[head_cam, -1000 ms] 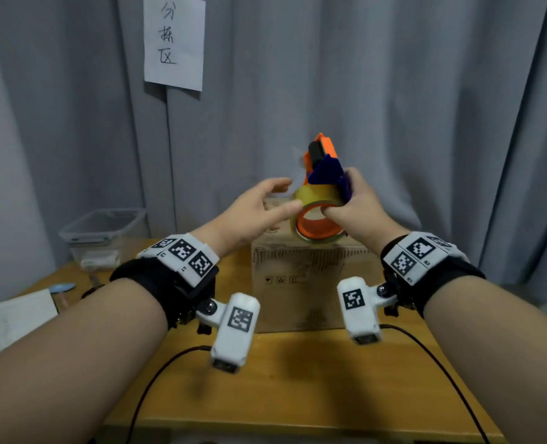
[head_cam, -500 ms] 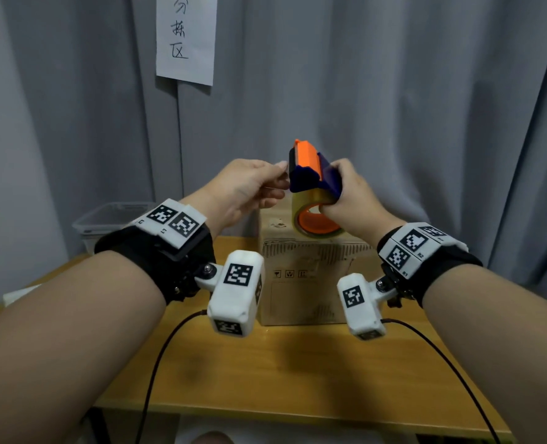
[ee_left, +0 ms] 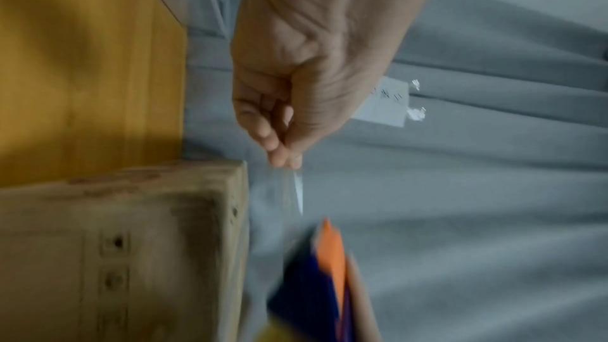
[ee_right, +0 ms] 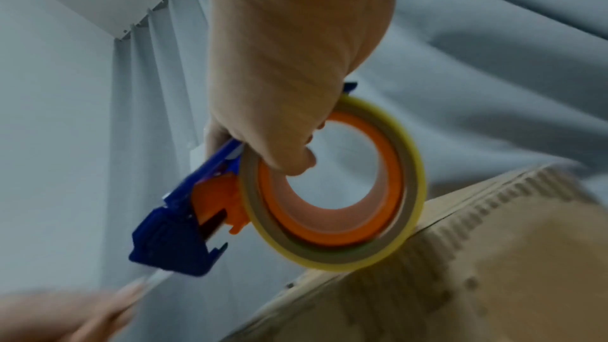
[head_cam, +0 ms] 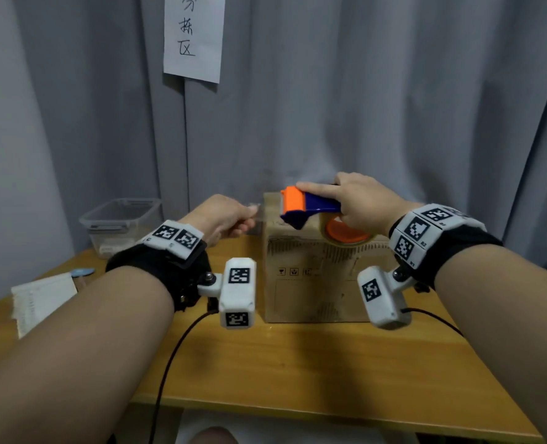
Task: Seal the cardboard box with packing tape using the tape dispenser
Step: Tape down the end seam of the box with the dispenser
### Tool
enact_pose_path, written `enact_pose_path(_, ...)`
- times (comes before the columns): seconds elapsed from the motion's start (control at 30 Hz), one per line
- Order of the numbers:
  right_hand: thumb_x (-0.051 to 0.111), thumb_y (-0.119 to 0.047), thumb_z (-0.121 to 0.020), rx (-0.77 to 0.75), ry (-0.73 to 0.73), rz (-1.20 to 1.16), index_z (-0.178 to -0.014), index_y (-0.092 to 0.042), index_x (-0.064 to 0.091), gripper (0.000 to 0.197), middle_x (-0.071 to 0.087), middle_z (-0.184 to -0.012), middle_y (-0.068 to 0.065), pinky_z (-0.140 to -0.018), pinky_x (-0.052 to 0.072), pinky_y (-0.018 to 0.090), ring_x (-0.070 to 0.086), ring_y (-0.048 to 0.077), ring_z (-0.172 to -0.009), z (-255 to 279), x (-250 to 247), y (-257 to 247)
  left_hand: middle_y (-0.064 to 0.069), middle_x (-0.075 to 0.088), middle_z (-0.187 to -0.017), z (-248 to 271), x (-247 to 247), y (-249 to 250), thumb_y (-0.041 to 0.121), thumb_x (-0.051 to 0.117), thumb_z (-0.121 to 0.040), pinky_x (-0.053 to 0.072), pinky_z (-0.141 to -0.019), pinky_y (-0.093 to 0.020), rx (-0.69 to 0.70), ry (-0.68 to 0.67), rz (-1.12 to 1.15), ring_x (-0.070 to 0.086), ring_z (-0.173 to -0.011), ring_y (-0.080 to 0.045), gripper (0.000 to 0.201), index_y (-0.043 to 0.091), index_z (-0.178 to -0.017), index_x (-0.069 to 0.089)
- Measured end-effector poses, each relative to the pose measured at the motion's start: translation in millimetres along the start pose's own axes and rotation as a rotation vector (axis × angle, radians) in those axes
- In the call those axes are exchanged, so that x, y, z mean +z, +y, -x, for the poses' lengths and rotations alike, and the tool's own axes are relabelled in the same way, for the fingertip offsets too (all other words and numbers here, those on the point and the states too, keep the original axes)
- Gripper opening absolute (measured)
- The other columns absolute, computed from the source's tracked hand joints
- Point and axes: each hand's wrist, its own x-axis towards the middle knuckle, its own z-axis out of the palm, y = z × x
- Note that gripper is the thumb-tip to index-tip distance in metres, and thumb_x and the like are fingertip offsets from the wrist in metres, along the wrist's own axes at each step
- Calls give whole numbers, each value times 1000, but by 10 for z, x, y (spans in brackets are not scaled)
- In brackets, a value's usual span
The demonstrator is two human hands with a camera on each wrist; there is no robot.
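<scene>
right hand (head_cam: 358,203) grips tape dispenser (head_cam: 310,208) over cardboard box (head_cam: 313,283) | left hand (head_cam: 224,216) pinches tape end (ee_left: 292,191), beside box

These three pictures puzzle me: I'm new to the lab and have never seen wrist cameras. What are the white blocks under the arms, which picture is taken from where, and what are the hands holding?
The white blocks are small cameras strapped to each wrist. The wide picture comes from a camera on the person's head; the other two look along each hand.

The right hand grips a blue and orange tape dispenser carrying a roll of clear tape, held at the top of the cardboard box. The left hand pinches the free end of the tape, drawn out to the left of the box.

The box stands on a wooden table. Also there: a clear plastic tub and some white paper. Grey curtains hang behind.
</scene>
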Motion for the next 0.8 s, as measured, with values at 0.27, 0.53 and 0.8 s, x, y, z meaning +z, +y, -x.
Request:
enact_pose_path(0.27,38,-60,-87,36,-174,191,-144,-50,19,61,42,-103,1,-83,30,33,41,21,-92,132,33,85,-2,46,-56,-128,92,-442,24,63,-89,32,-35,-16,-92,181,24,37,-45,-13,32,11,-62,50)
enact_pose_path(0.53,44,-49,-90,46,-153,271,-136,-49,35,48,52,-108,-1,-84,29,35,46,22,-98,168,8,13,-27,66,-96,-114,333,-577,54,72,-72,52,-73,-41,-61,318,-155,64,-89,-41,70,-9,-100,62)
enact_pose_path(0.8,17,-56,-79,183,-17,342,-134,-40,43,63,59,-123,-3,-100,26,43,48,25,-109,332,82,15,-18,61,-123,-93,469,-507,43,68,-81,45,-86,-34,8,353,-106,58,-110,-32,61,-7,-116,59)
